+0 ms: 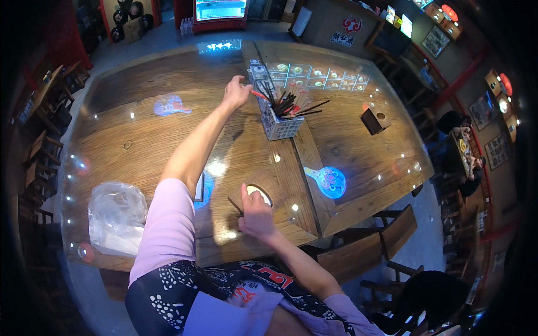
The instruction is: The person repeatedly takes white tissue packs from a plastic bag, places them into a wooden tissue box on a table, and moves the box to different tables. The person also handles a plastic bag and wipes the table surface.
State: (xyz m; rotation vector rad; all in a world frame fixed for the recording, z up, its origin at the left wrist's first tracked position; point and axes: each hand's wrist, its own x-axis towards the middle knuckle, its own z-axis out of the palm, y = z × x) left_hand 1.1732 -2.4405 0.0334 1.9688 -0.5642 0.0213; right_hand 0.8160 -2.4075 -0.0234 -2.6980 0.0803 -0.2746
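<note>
My left hand (236, 93) reaches over the table to a blue-and-white patterned holder (282, 128). Its fingertips pinch the near end of a slender red-orange stick (260, 95). Dark chopsticks (285, 104) and clear-wrapped sticks (299, 94) fan out of the holder. Lower down, my right hand (257, 215) is above the tabletop with its index finger extended. A thin dark stick (234, 204) juts from its thumb side, and its other end is hidden by the hand. Just beyond the knuckles, a pale oval with a dark rim (264, 194) shows, partly covered by the fingers.
A clear plastic bag (115, 210) lies at the left of the wooden table (201, 126), white paper (126, 239) by it. A white dark-edged object (199, 187) is half behind my left arm. A small wooden box (375, 121) stands right. Wooden chairs (361, 260) line the near edge.
</note>
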